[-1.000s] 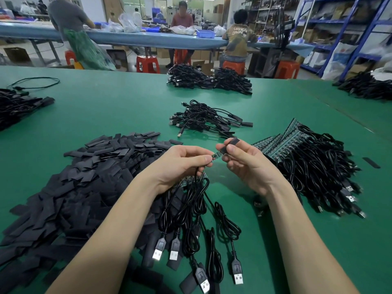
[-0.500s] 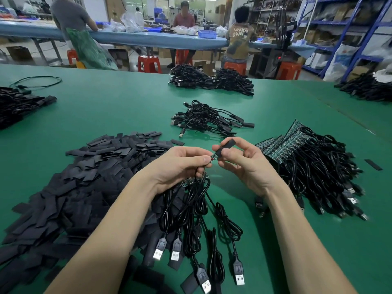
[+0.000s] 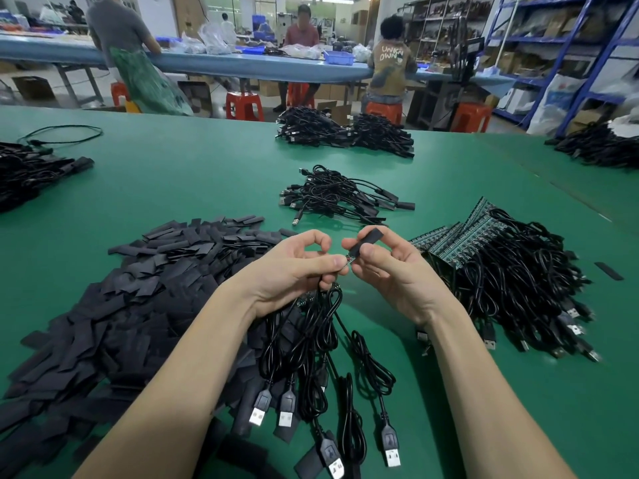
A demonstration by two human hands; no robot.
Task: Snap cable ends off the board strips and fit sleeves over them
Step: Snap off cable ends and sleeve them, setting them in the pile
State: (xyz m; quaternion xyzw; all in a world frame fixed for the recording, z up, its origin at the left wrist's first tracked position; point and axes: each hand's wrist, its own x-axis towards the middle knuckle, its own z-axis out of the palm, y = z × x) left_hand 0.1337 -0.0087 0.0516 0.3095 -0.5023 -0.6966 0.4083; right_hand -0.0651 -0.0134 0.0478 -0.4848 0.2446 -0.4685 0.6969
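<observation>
So I'm at the green table (image 3: 207, 174), and the biggest thing on it is the heap of flat black sleeves (image 3: 138, 292) spreading toward the near left corner; brush that with a forearm and they slide off the near edge. Next is the pile of uncut board strips with cables (image 3: 501, 271) over on the right side, and the smaller bundle of finished cables (image 3: 339, 198) sits further back around the middle. My left hand (image 3: 294, 271) has thumb and forefinger pinched shut on the little green cable end (image 3: 349, 260), with the lower fingers curled round a bunch of black cables (image 3: 311, 340) that dangle toward the near edge, USB plugs at the bottom. My right hand (image 3: 387, 267) pinches one sleeve (image 3: 366, 238) between thumb and fingertips, tilted, its lower mouth right at the board tip; whether it's actually started over it I can't tell. What could go wrong, I reckon: the flat sleeve mouth isn't opened enough and catches a corner of the board, so it buckles instead of sliding. Squeeze too hard and I pinch it shut myself. And the hanging cables could tug the end out of my pinch.
</observation>
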